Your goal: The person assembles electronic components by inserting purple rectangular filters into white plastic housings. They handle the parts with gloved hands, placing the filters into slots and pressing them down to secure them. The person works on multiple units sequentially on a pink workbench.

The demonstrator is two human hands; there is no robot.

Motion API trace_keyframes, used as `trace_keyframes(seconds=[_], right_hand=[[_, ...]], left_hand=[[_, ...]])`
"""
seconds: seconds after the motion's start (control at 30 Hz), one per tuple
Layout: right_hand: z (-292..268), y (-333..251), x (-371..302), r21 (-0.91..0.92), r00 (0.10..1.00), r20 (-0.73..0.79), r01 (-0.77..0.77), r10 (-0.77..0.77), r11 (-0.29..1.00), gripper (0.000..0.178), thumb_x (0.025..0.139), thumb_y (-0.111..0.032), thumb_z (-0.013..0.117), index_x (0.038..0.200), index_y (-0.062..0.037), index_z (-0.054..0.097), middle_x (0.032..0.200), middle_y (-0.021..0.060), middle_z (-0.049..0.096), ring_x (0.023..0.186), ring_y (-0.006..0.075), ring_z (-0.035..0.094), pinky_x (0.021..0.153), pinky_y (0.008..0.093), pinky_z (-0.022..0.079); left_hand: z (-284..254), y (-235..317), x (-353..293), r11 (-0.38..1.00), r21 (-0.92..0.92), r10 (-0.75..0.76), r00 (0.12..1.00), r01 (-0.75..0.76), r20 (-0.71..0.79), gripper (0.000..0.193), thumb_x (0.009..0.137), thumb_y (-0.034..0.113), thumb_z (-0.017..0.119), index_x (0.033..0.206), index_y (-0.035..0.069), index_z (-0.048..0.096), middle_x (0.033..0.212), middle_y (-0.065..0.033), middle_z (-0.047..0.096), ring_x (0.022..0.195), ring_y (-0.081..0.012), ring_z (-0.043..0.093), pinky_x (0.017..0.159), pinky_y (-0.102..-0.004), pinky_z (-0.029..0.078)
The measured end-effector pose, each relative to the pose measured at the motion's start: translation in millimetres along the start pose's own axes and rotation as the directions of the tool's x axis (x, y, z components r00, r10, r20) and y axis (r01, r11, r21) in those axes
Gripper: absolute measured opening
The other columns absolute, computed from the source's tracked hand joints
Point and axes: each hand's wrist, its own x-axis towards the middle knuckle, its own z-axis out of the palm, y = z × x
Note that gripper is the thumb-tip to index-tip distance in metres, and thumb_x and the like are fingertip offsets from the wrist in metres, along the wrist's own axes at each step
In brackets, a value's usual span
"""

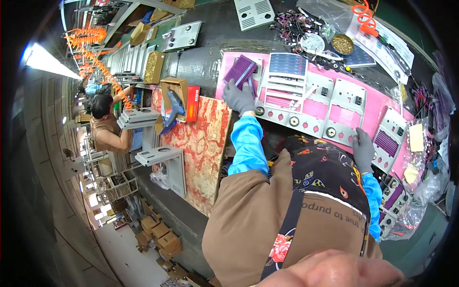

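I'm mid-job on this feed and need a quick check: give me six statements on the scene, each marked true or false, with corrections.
1. The left hand is at the purple slatted piece. True.
2. The right hand holds a purple slatted piece. False: the right hand holds no such piece; it is near the edge of the gray panels.
3. Both hands wear gray gloves. True.
4. The sheet under the gray panels is yellow. False: the sheet is pink.
5. The dish of gold-coloured parts is left of the left hand. False: the dish is to its right.
6. Another person shows at the picture's left. True.
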Motion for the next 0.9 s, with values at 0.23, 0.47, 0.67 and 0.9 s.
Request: trace_keyframes(seconds=[0.23, 0.47, 0.67, 0.9], right_hand=[[17.7, -7.8, -7.9, 0.045, 0.998, 0.043, -0.037, 0.035, 0.998, 0.029, 0.096, -0.02, 0.058, 0.123, -0.0114, 0.062, 0.108, 0.013, 0.067, 0.096, 0.0333, 0.067, 0.081, 0.0438, 0.052], [21.3, -29.2, -9.8, 0.002, 0.988, 0.139, -0.068, 0.067, 0.998, 0.026, 0.094, -0.018, 0.058, 0.118, -0.0115, 0.064, 0.104, 0.0136, 0.067, 0.09, 0.035, 0.067, 0.078, 0.0452, 0.052], [25.2, -29.1, -17.3, 0.098, 0.991, 0.111, -0.092, 0.081, 0.991, 0.028, 0.092, -0.017, 0.061, 0.119, -0.0105, 0.064, 0.102, 0.0138, 0.068, 0.088, 0.0335, 0.068, 0.077, 0.0425, 0.053], [-3.8, -111.5, 16.7, 0.451, 0.961, 0.276, -0.135, 0.006, 0.882, 0.051, 0.09, -0.025, 0.067, 0.138, -0.0117, 0.055, 0.11, 0.0115, 0.068, 0.094, 0.0207, 0.068, 0.083, 0.0349, 0.054]], left_hand=[[22.6, -29.9, 103.8, 0.911, -0.072, 0.394, 0.802, -0.407, 0.448, 0.098, 0.066, 0.05, 0.084, 0.148, 0.011, 0.046, 0.15, -0.0248, 0.043, 0.144, -0.0425, 0.034, 0.116, -0.0468, 0.033], [45.3, -3.4, 147.5, 0.847, 0.076, 0.323, 0.622, -0.527, 0.714, 0.125, 0.056, 0.06, 0.087, 0.157, 0.012, 0.031, 0.146, -0.0262, 0.048, 0.135, -0.0387, 0.049, 0.109, -0.0423, 0.042], [31.8, 8.7, 154.0, 0.811, 0.025, 0.369, 0.546, -0.584, 0.752, 0.125, 0.054, 0.054, 0.091, 0.155, 0.008, 0.033, 0.126, -0.0233, 0.064, 0.12, -0.0369, 0.061, 0.102, -0.0412, 0.048], [0.2, 42.9, 41.5, 0.589, -0.785, 0.64, 0.483, 0.191, 0.598, 0.122, 0.063, 0.032, 0.092, 0.156, 0.002, 0.02, 0.135, -0.02, 0.054, 0.117, -0.0289, 0.06, 0.098, -0.0371, 0.051]])
